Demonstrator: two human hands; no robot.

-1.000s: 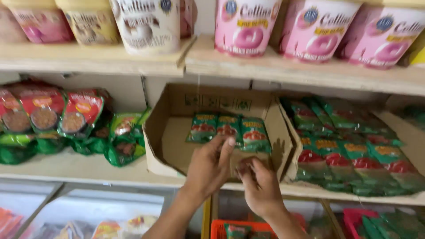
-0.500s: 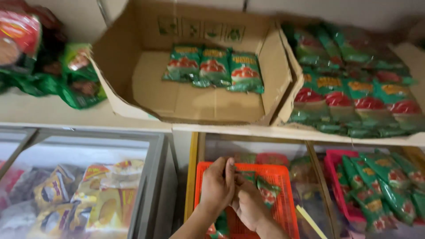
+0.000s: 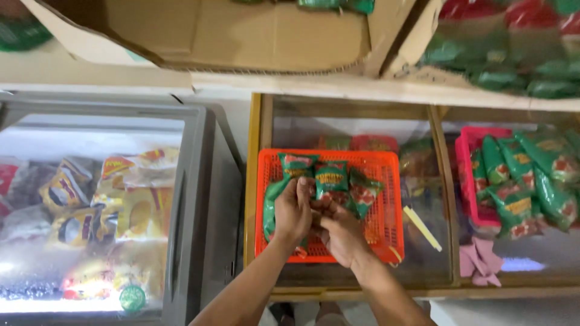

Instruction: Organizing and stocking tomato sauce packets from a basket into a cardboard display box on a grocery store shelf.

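A: Where do the hands sit?

B: Both are over the orange basket [image 3: 386,199], near its front edge. The left hand [image 3: 294,210] is closed around the lower ends of green and red snack packets [image 3: 331,178], and the right hand [image 3: 341,232] is pressed against them from below, fingers curled. The two hands touch each other.

A: Why held like that?

B: I judge it a bunching grip: several slim packets fan upward from one fist, so pinching their bottoms together keeps them from sliding apart. The right hand seems to steady the bundle.

A: And the basket itself?

B: It rests on the glass top of a wooden display case [image 3: 256,181], toward the case's left edge. Its mesh floor keeps loose packets from scattering.

A: What lies around it?

B: A pink basket [image 3: 466,181] of similar green packets stands toward the case's right edge, well apart from the hands. A pale yellow strip [image 3: 422,228] lies on the glass between the two baskets. To the left stands a chest freezer [image 3: 193,211] with a clear lid, wrapped frozen goods visible inside. Above, on the shelf edge, sits an open cardboard box [image 3: 241,36].
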